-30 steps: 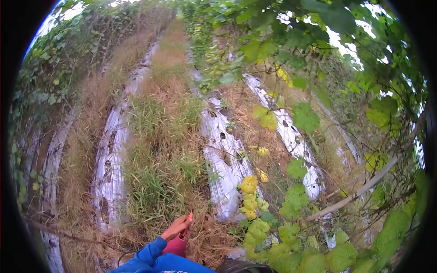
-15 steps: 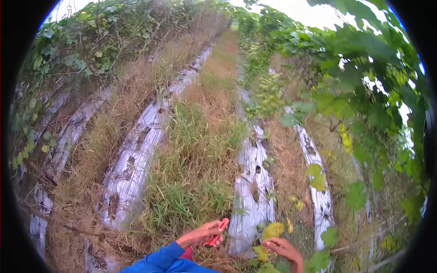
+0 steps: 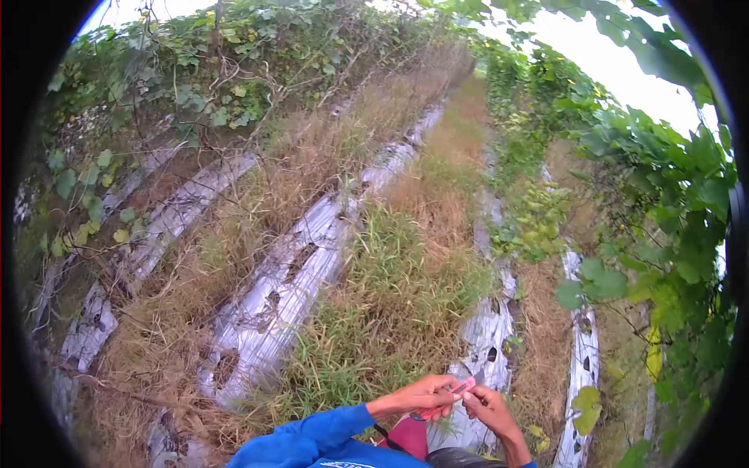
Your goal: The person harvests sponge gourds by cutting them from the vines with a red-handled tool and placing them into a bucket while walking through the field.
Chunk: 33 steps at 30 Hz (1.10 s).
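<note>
Grips a slim red tool (image 3: 451, 388) in the left hand (image 3: 417, 399), at six o'clock in the view, fingers curled shut around its near end, blue sleeve (image 3: 312, 437) running off toward seven o'clock. Meets the tool's far end with the right hand (image 3: 490, 409), just at three o'clock of the left, fingertips bent inward against the red tip; cannot tell whether pinched tight or merely touching. Holds both hands close together, joined by the tool, above a dark red pouch (image 3: 409, 438) at six o'clock of them, partly hidden against the body.

Looks down on a grass strip (image 3: 390, 312), green mixed with dry, at twelve o'clock of the hands, running away toward one o'clock. Flanked at eleven o'clock by a first silver band (image 3: 289, 288) of plastic sheeting, holed and torn, and at one o'clock by a second silver band (image 3: 490, 339) with round holes. Farther out toward three o'clock, a third silver band (image 3: 581, 343) beneath leafy vines (image 3: 663, 203). At ten o'clock, a vine bank (image 3: 211, 86) above dry straw (image 3: 175, 327).
</note>
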Each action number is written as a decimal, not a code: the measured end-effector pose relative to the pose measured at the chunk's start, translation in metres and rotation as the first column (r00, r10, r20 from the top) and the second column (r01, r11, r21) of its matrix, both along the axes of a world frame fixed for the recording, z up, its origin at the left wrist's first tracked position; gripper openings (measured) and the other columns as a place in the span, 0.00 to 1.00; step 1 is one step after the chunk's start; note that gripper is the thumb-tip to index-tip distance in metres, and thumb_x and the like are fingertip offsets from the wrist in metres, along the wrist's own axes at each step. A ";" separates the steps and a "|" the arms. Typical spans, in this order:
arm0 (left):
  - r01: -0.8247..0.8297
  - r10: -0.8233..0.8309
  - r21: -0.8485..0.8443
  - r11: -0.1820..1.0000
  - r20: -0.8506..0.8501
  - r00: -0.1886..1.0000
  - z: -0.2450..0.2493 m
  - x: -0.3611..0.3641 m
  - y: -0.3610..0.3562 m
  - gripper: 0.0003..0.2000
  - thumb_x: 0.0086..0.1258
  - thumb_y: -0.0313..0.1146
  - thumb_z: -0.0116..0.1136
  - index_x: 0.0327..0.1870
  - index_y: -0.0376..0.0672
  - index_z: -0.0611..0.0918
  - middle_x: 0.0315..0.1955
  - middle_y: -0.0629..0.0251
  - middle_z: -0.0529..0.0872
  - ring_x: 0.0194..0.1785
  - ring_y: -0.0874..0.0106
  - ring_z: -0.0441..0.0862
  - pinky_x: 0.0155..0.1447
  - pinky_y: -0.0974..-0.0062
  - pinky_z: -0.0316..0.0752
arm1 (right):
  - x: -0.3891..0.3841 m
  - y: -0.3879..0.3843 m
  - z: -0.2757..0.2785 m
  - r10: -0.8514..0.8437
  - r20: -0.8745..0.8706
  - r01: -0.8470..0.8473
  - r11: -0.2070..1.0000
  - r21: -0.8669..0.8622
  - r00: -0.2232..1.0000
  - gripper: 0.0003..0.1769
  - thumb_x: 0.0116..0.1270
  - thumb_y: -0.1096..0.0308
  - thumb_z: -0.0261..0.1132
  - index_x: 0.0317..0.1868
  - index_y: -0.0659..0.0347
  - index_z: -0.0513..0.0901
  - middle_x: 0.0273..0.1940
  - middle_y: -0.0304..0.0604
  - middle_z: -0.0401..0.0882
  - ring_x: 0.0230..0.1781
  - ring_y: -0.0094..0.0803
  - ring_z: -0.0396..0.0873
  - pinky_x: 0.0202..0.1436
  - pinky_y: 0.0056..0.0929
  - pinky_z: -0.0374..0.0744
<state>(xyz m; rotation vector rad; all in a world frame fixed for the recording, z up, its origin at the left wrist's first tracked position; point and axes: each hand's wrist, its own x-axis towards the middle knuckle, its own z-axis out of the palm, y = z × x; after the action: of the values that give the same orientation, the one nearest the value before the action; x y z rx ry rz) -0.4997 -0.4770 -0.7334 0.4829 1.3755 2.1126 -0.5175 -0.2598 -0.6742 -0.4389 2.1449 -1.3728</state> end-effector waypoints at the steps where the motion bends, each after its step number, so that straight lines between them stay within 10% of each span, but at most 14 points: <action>1: -0.036 0.036 -0.017 0.999 -0.014 0.999 0.006 -0.011 -0.007 0.16 0.76 0.45 0.52 0.52 0.41 0.75 0.25 0.67 0.82 0.23 0.80 0.80 0.24 0.83 0.73 | -0.017 -0.006 0.003 0.020 -0.019 -0.020 1.000 0.017 1.000 0.16 0.74 0.57 0.60 0.44 0.63 0.81 0.28 0.31 0.75 0.25 0.16 0.72 0.29 0.19 0.72; 20: -0.301 0.295 -0.055 0.952 -0.090 0.951 -0.013 -0.378 -0.033 0.26 0.77 0.59 0.39 0.44 0.42 0.76 0.18 0.74 0.76 0.19 0.85 0.72 0.23 0.85 0.66 | -0.477 -0.067 -0.012 0.096 -0.012 -0.096 0.957 -0.273 0.995 0.16 0.74 0.60 0.58 0.39 0.66 0.81 0.27 0.40 0.81 0.24 0.22 0.76 0.27 0.21 0.75; 33: -0.716 0.703 -0.018 0.698 -0.172 0.690 -0.007 -0.523 -0.094 0.25 0.78 0.58 0.41 0.34 0.43 0.77 0.18 0.77 0.68 0.20 0.85 0.64 0.24 0.83 0.58 | -0.635 -0.192 0.003 0.356 0.085 -0.303 0.879 -0.369 0.931 0.15 0.74 0.57 0.57 0.41 0.62 0.80 0.30 0.40 0.81 0.27 0.24 0.77 0.30 0.23 0.75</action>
<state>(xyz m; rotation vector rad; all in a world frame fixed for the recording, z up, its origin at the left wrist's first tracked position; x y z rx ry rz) -1.0223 -0.5714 -0.7404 0.0505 1.9703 2.6395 -1.1522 -0.4514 -0.6708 -0.7755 1.6108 -1.5309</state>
